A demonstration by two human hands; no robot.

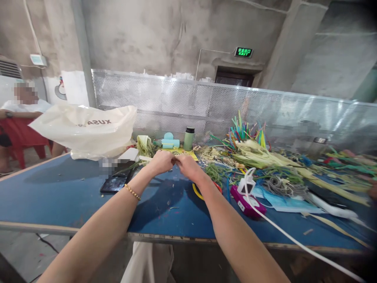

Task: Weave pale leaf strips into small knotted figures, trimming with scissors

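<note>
Above the middle of the blue table point(167, 220), my left hand point(163, 161) and my right hand point(187, 165) meet with their fingertips pressed together. Both are closed in a pinch; whatever lies between the fingers is hidden or too small to name. Pale and green plant strips point(125, 168) show just left of my left hand, but I cannot tell whether they reach into it. A gold bead bracelet point(132, 192) circles my left wrist. Under my right forearm lies a yellow ring-like piece point(198, 192). Green stringy fibres point(218, 173) lie to its right.
A large cream plastic bag point(88, 133) and a dark phone point(116, 184) are at left. Behind my hands stands a green bottle point(189, 138). At right are dried husks point(262, 155), a purple power strip point(247, 202) with a white cable, and a blue mask point(291, 203). A person point(26, 102) sits far left.
</note>
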